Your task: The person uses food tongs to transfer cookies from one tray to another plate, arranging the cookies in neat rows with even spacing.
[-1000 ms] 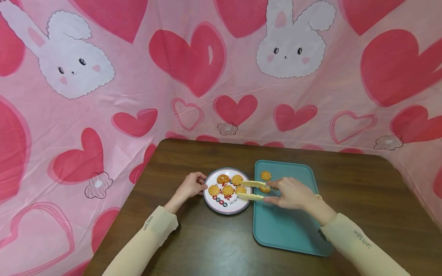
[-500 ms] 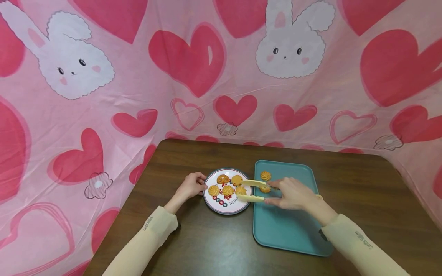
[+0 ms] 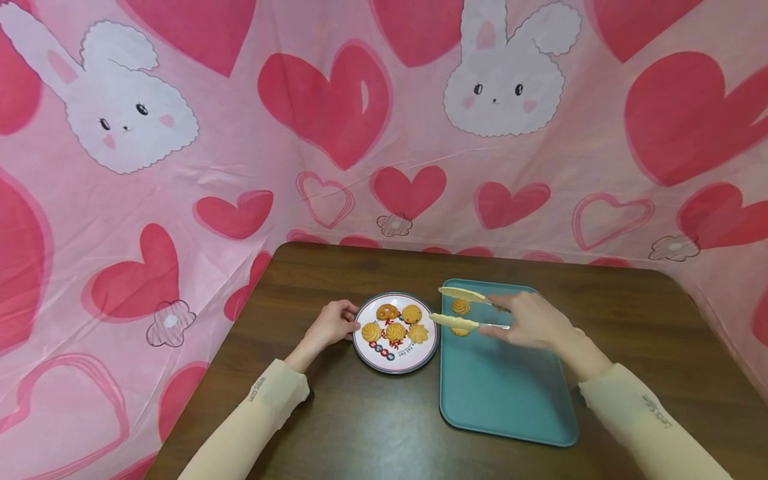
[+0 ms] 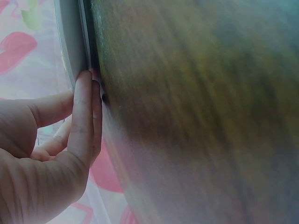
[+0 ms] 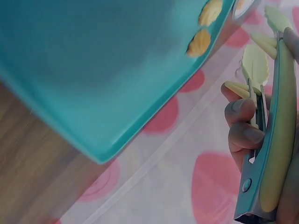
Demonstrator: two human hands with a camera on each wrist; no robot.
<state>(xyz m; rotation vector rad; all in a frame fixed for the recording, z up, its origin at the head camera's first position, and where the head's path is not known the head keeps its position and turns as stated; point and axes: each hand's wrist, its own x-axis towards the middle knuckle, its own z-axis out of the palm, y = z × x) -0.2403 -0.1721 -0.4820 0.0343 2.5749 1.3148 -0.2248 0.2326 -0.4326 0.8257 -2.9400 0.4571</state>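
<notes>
Tongs [image 3: 456, 322] shifted off plate [image 3: 414, 358] to above tray [image 3: 510, 400], blades parted; right hand [image 3: 531, 322] grips them, left hand [image 3: 332, 327] pinches plate edge. Rightmost cookie [image 3: 418, 333] lies free on plate: placement judged done. Two cookies [image 3: 461, 306] on tray.

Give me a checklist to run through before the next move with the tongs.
1. Left hand steadying the printed plate: ok, it holds the edge.
2. Right hand gripping the tongs: ok.
3. Tongs spread and empty: ok.
4. Piped swirl cookies on the teal tray: ok, far cookie and near cookie both there.
5. Near cookie in full sight from the head camera: not ok, the tongs partly cover it.
6. Height of the tongs' tips above the tray: cannot tell.
</notes>
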